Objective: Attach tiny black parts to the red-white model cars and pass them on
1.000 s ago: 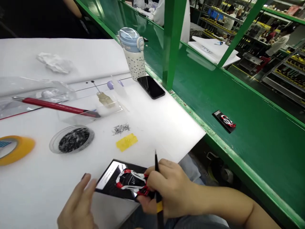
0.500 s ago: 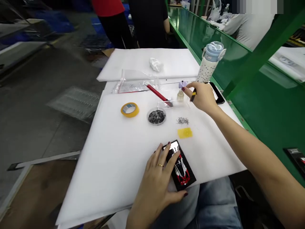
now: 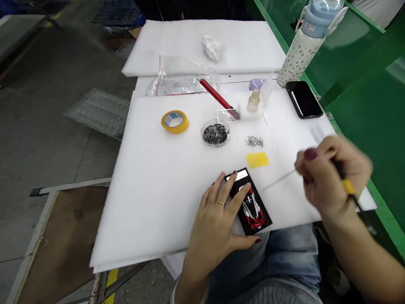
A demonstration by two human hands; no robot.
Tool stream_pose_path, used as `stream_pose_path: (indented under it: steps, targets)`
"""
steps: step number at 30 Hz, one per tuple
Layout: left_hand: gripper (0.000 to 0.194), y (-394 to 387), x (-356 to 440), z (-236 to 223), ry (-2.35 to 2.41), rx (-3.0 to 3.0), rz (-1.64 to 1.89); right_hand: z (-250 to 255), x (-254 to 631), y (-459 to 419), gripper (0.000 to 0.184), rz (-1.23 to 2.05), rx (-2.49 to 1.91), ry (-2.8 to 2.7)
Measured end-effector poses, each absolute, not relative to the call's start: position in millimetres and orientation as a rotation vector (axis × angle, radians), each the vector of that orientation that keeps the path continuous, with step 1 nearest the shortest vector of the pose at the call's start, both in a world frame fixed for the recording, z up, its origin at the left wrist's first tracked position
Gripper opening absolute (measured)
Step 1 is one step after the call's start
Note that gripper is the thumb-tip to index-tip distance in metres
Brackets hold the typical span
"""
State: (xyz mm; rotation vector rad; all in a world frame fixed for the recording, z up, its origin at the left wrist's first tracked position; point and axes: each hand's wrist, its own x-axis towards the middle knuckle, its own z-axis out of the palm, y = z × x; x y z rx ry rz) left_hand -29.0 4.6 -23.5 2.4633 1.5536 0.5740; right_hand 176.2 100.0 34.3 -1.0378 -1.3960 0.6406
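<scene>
A red, white and black model car (image 3: 252,209) sits on a black patterned display base (image 3: 264,218) with a white label. My left hand (image 3: 218,217) spans the base, its fingertips over the label end and car and its thumb by the near edge. Blurred by motion, my right hand (image 3: 332,175) pinches a thin pale rod (image 3: 280,180) that points toward the car. Black tweezers with a yellow band (image 3: 349,186) are also tucked in that hand; their tips are hidden. Farther back, a small bottle of yellowish liquid (image 3: 253,101) stands in a clear tray (image 3: 228,116).
Beyond the base lie yellow tape pieces (image 3: 257,160), loose black bristle-like bits (image 3: 255,142) and a round dish of them (image 3: 216,134). A tape roll (image 3: 175,122), red-handled craft knife (image 3: 218,96), phone (image 3: 304,100) and dotted drink bottle (image 3: 302,52) are around the tabletop.
My right hand has gone from the small bottle back toward the car, bringing the thin rod out of it. My left hand, first off the base, came onto it and stays there.
</scene>
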Motion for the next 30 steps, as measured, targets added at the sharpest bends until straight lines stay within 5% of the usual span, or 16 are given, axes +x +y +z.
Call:
stream_pose_path:
  steps: [3,7,27,30]
  targets:
    - [0.119,4.7,-29.1,-23.9,1.558,2.466,0.596,-6.7,176.1,57.1,0.042,0.977,-1.191,-1.196]
    - [0.117,3.6,-28.9,-24.7,1.563,2.468,0.603,-27.7,172.5,44.3,0.044,1.007,-1.270,-1.068]
    - [0.114,2.6,-29.0,-28.1,1.565,2.459,0.642,-21.3,168.4,41.3,0.044,1.054,-1.216,-0.958]
    - [0.113,3.0,-29.2,-28.3,1.558,2.457,0.631,-4.3,175.2,61.2,0.040,0.819,-1.185,-1.049]
